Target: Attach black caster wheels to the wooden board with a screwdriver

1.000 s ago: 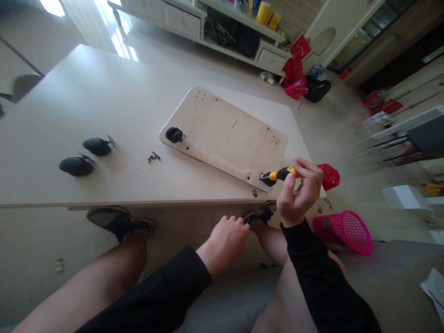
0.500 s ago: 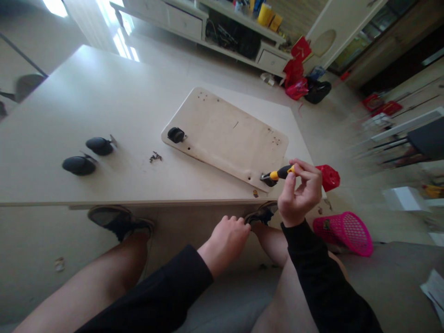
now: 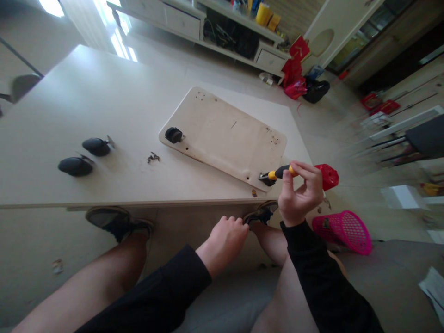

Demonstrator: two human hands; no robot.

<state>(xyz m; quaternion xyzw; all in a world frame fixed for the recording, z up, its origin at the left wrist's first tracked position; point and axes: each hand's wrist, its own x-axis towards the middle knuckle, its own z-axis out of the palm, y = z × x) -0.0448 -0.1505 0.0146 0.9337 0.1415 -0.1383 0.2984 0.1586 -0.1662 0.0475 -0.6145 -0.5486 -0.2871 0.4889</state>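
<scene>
My right hand [image 3: 300, 192] pinches the end of a yellow-and-black screwdriver [image 3: 282, 172] between thumb and fingers. The screwdriver's tip is down at a caster [image 3: 269, 181] at the near right corner of the beige board [image 3: 225, 134], and the tool partly covers that caster. My left hand [image 3: 225, 240] hangs in front of the table edge, back up, with fingers curled; anything inside it is hidden. Another black caster [image 3: 174, 135] is on the board's left corner. A small pile of screws [image 3: 153, 157] lies left of the board.
Two loose black casters, one farther [image 3: 97, 146] and one nearer [image 3: 75, 166], lie on the white table [image 3: 132, 101]. A pink basket [image 3: 350, 231] and a red bag [image 3: 328, 176] are beyond the table's right end. Behind stands a white cabinet [image 3: 182, 21].
The whole view has shifted slightly left. The right hand stays at the screwdriver's end, its fingers slightly repositioned; the left hand and the board look the same.
</scene>
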